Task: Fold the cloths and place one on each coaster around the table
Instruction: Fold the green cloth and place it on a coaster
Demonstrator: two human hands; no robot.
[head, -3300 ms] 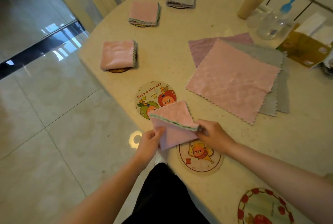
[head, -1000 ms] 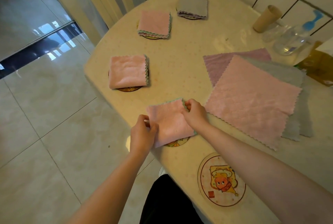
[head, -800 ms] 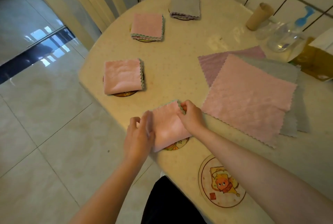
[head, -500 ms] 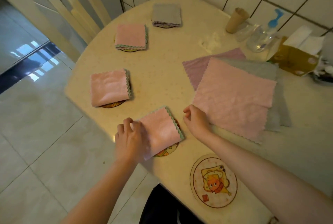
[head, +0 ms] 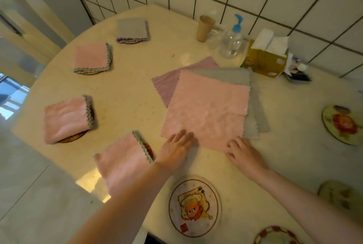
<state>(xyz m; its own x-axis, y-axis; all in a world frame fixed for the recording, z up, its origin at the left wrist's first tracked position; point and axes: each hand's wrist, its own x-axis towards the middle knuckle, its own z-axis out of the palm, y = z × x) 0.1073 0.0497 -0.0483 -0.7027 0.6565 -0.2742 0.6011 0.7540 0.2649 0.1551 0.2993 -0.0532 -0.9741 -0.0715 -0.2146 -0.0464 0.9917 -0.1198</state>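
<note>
A flat pink cloth (head: 206,106) tops a pile of unfolded grey (head: 231,75) and mauve (head: 167,84) cloths in the table's middle. My left hand (head: 175,148) and my right hand (head: 242,154) rest with fingers spread at its near edge, touching it but holding nothing. Folded cloths lie on coasters along the left rim: pink nearest (head: 122,162), pink (head: 65,118), pink (head: 92,58), grey (head: 131,29). A bare cartoon coaster (head: 194,205) lies in front of me. Further bare coasters sit at the right (head: 341,124), (head: 337,194) and at the bottom edge (head: 275,236).
A paper cup (head: 205,28), a clear pump bottle (head: 231,41) and a yellow tissue box (head: 265,61) stand at the back by the tiled wall. The table's rounded edge (head: 59,157) drops to the tiled floor on the left.
Both hands let go of the folded pink cloth, left lying on the nearest left coaster, and moved right to the near edge of the flat pink cloth. The view swung right.
</note>
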